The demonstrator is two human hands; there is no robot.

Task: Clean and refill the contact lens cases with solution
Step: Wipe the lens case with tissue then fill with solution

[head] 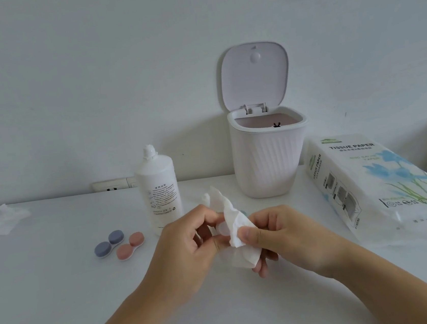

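My left hand (189, 240) pinches a small pale lens case part (224, 230) in its fingertips above the table. My right hand (282, 236) grips a crumpled white tissue (231, 221) that wraps against that part. A capless white solution bottle (159, 189) stands upright just behind my left hand. To the left on the table lie a blue-grey lens case (109, 244) and a pink lens case (130, 246), both capped and side by side.
A small white bin (268, 161) with its lid up stands behind my hands. A tissue paper pack (368, 178) lies to the right. A used crumpled tissue (3, 220) lies at the far left. A wall socket (111, 185) sits at table level.
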